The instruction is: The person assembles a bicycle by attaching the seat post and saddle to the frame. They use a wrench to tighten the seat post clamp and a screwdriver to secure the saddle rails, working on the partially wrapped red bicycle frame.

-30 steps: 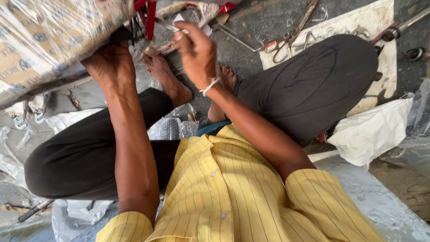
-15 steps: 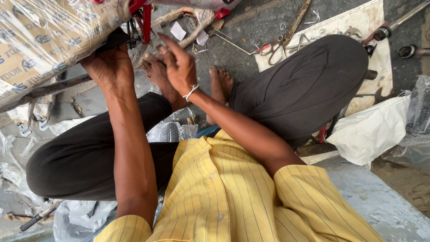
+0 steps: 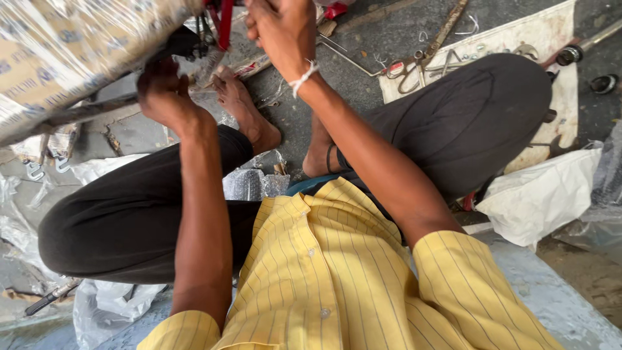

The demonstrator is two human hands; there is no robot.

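Steadying the plastic-wrapped bundle (image 3: 71,58) at upper left with the left hand (image 3: 162,94) curled shut under its dark edge, right hand (image 3: 282,29) closed near the red frame part (image 3: 223,23) at top centre, contents hidden, best kept braced.

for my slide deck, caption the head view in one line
Seated person's left hand and right hand grip a plastic-wrapped red frame.
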